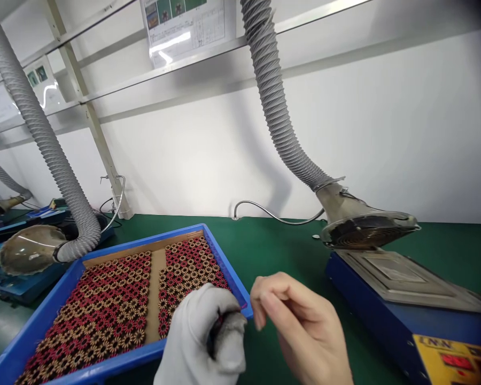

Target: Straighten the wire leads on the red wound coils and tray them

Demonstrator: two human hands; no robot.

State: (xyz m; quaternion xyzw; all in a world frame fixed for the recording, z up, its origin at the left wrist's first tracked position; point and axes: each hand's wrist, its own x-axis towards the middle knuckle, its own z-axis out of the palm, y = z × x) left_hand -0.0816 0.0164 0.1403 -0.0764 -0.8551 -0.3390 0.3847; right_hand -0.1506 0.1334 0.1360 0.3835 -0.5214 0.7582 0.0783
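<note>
My left hand point(206, 337), in a white glove with dark-stained fingertips, is curled closed over the right front part of a blue tray. Something dark shows between its thumb and fingers, mostly hidden. My right hand point(300, 326) is bare and just right of the glove, fingers bent and thumb against the index finger; whatever it may pinch is too small to make out. Inside the blue tray point(228, 267), rows of small round parts point(104, 305) with red or tan spokes stand in two blocks, with a strip of cardboard point(154, 299) between them.
A blue machine point(369, 315) with a metal top plate and red display stands at the right, under a fume hood point(369, 227) on a grey hose point(272, 91). Another hood point(32, 248) hangs at the left. The green table point(264, 240) meets a white wall.
</note>
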